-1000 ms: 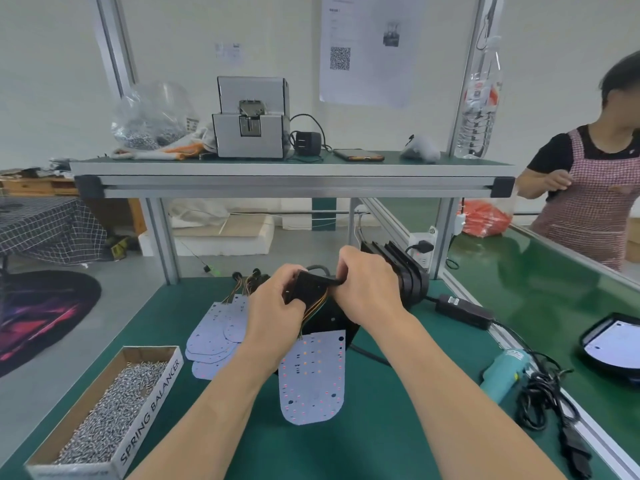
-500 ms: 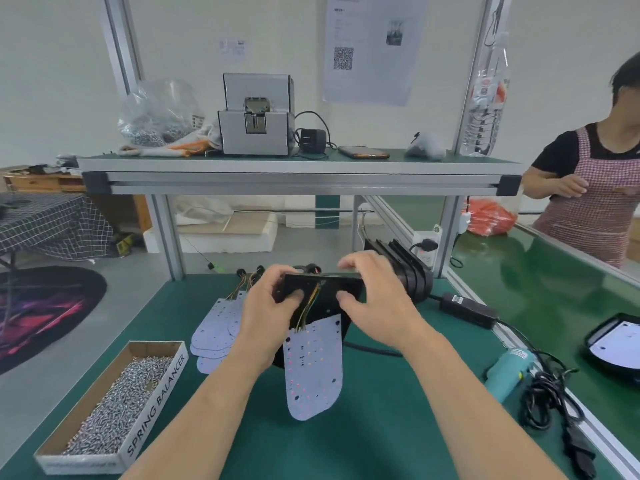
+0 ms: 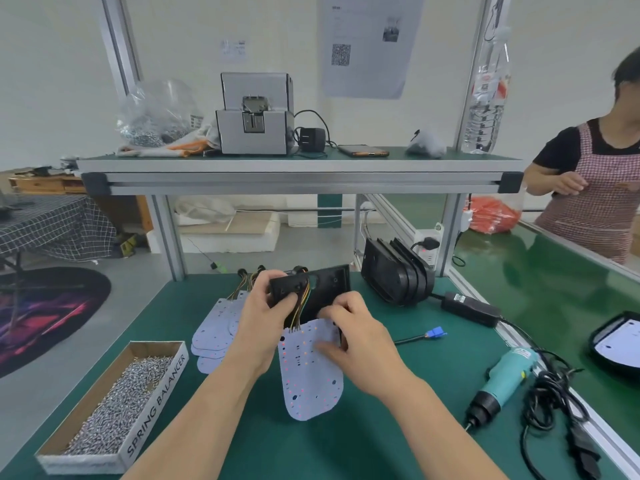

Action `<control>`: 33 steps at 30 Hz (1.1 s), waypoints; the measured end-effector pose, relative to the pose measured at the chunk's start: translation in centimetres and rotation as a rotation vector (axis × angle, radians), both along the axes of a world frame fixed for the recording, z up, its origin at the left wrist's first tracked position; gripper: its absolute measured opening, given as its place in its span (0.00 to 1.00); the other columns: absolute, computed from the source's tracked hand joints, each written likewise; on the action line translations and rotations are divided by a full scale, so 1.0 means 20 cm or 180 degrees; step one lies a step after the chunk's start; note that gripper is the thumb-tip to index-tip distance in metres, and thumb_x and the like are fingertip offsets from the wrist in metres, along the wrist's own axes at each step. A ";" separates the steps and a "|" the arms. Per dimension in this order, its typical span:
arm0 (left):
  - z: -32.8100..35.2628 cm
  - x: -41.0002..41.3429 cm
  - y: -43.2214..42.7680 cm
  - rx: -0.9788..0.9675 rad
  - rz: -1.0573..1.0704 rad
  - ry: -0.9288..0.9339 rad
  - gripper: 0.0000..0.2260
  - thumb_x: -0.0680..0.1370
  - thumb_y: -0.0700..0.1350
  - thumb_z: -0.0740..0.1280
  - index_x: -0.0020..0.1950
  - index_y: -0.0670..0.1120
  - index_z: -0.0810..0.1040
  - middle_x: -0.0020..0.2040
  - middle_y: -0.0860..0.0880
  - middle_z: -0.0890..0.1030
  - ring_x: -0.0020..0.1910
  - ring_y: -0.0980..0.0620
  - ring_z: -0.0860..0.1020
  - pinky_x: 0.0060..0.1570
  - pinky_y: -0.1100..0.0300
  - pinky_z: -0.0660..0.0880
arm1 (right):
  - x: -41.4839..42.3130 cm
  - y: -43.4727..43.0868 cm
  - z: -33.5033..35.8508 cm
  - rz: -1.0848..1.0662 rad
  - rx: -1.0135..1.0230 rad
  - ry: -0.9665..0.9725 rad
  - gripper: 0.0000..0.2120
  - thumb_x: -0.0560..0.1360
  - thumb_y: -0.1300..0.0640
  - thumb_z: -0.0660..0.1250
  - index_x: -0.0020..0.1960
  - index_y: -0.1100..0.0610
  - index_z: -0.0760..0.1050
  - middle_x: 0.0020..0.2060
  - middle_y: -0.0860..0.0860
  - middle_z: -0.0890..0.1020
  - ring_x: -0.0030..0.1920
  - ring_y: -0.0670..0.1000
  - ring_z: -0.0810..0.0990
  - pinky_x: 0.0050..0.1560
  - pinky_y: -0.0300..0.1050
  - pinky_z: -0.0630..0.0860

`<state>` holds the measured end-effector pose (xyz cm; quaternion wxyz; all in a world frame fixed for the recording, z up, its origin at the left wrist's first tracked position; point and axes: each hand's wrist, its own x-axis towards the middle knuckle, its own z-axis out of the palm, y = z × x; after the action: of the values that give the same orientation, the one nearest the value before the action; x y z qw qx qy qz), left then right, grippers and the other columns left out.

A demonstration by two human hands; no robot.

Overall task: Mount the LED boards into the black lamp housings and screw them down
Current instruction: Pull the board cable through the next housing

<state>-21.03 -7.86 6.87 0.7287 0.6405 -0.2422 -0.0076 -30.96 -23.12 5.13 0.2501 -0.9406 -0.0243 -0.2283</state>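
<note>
My left hand (image 3: 265, 322) grips the left end of a black lamp housing (image 3: 322, 289), held tilted above the green bench. Coloured wires run from the housing down to a white LED board (image 3: 308, 379) hanging below it. My right hand (image 3: 356, 337) pinches the board's upper right edge, partly covering it. A stack of more LED boards (image 3: 214, 336) with wires lies on the mat left of my hands. Several black housings (image 3: 394, 275) stand stacked on edge behind and to the right.
A cardboard box of screws (image 3: 114, 407) sits at the front left. A teal electric screwdriver (image 3: 502, 379) with tangled cable lies at the right, a black power adapter (image 3: 471, 308) behind it. A finished lamp (image 3: 616, 344) lies on the conveyor; a person stands far right.
My right hand came off the housing's top and dropped onto the LED board's upper edge. The housing now tilts up more, and the board hangs lower and further right.
</note>
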 end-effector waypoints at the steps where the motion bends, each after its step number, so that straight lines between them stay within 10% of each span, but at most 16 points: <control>1: 0.00 0.00 0.00 -0.0041 -0.0015 0.0020 0.21 0.78 0.30 0.64 0.50 0.59 0.78 0.43 0.59 0.82 0.42 0.60 0.79 0.41 0.64 0.78 | 0.00 0.00 0.01 -0.0008 -0.0023 -0.0049 0.12 0.74 0.51 0.71 0.55 0.46 0.72 0.55 0.40 0.68 0.39 0.47 0.74 0.45 0.49 0.76; 10: 0.02 0.01 0.04 0.0434 -0.0172 0.0164 0.05 0.81 0.51 0.67 0.51 0.60 0.81 0.50 0.49 0.85 0.48 0.49 0.81 0.51 0.51 0.78 | -0.01 -0.03 0.11 0.0068 0.0780 -0.0312 0.09 0.73 0.56 0.73 0.46 0.49 0.72 0.34 0.34 0.75 0.33 0.44 0.71 0.35 0.34 0.65; 15: 0.04 -0.04 0.03 0.0385 -0.0351 0.0265 0.23 0.78 0.69 0.55 0.52 0.55 0.82 0.50 0.49 0.86 0.51 0.51 0.84 0.49 0.55 0.81 | 0.00 -0.01 0.16 -0.0206 0.0863 -0.0586 0.08 0.74 0.56 0.73 0.46 0.50 0.73 0.33 0.37 0.75 0.34 0.44 0.71 0.37 0.35 0.65; 21: 0.08 -0.08 0.01 0.0119 -0.0391 0.0197 0.22 0.79 0.67 0.58 0.50 0.51 0.81 0.49 0.47 0.84 0.48 0.52 0.82 0.50 0.58 0.78 | -0.02 0.03 0.12 -0.0754 0.0142 -0.0682 0.10 0.74 0.51 0.71 0.50 0.49 0.70 0.48 0.43 0.67 0.39 0.52 0.73 0.40 0.50 0.73; 25: 0.09 -0.10 0.00 0.0358 -0.0237 -0.0209 0.02 0.78 0.51 0.69 0.49 0.54 0.81 0.43 0.56 0.81 0.42 0.62 0.76 0.45 0.70 0.72 | -0.02 0.05 0.11 -0.0787 0.0173 -0.0837 0.17 0.74 0.50 0.73 0.56 0.50 0.68 0.53 0.43 0.66 0.44 0.50 0.75 0.42 0.49 0.75; 29: 0.11 -0.10 0.02 0.0109 -0.0218 0.0157 0.08 0.73 0.57 0.71 0.47 0.55 0.82 0.46 0.53 0.80 0.45 0.58 0.75 0.51 0.65 0.71 | -0.01 -0.02 0.12 -0.0580 0.1445 -0.1704 0.14 0.77 0.58 0.67 0.61 0.47 0.73 0.51 0.40 0.74 0.38 0.44 0.71 0.43 0.32 0.69; 33: 0.13 -0.09 0.05 -0.0199 -0.0616 0.1134 0.24 0.68 0.62 0.72 0.57 0.47 0.81 0.53 0.47 0.85 0.51 0.47 0.82 0.53 0.50 0.79 | 0.01 -0.14 0.11 0.0277 0.3313 -0.0270 0.28 0.79 0.72 0.57 0.56 0.41 0.81 0.37 0.48 0.76 0.30 0.47 0.63 0.29 0.36 0.63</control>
<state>-22.93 -6.86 9.52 0.7754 0.5799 -0.1700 -0.1833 -30.70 -25.85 7.28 0.6924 -0.6799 0.0431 -0.2375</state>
